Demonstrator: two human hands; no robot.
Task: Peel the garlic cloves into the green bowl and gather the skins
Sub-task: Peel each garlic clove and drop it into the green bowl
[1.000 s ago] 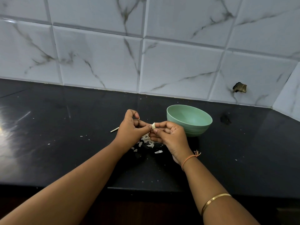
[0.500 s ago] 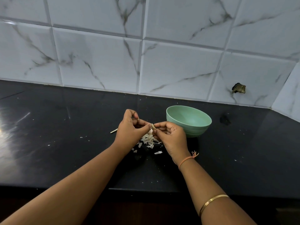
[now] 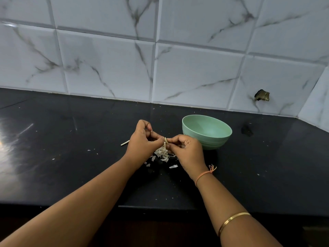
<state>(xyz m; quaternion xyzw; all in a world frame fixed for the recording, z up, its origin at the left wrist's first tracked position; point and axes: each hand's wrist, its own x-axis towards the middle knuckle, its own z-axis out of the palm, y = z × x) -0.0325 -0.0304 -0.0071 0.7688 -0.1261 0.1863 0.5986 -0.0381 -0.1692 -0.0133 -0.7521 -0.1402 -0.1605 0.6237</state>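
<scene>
Garlic clove [image 3: 166, 139]: small, pale cream, only a sliver shows between the fingertips of both hands. Too small to tell how much skin is on it.

Left hand [image 3: 142, 141]: fingers curled in, thumb and fingertips pinching the clove's left side. Right hand [image 3: 187, 150]: fingers curled too, thumb and forefinger pinching the clove from the right. Fingertips of the two hands nearly touch at the clove. Both hands are held above the counter [image 3: 71, 157], not resting on it.

Skins [image 3: 162, 153]: loose heap of white papery flakes right under the hands, on the counter. A few stray bits lie just in front of the heap, and small specks are scattered off to the left.

Green bowl [image 3: 210, 142]: upright on the counter, just behind and to the right of the right hand. It's pale green with ridged rings low on the outer wall. The near wall hides its bottom, so contents can't be told.

Thin white stick [image 3: 125, 142] lies on the counter just left of the left hand.

Right arm wears an orange thread [image 3: 204, 173] at the wrist and a gold bangle [image 3: 233, 221] further up.

Counter is black and glossy, with glare at the far left. Marbled white tiles [image 3: 106, 59] sit behind it, with a broken hole [image 3: 262, 95] in one tile on the right.
</scene>
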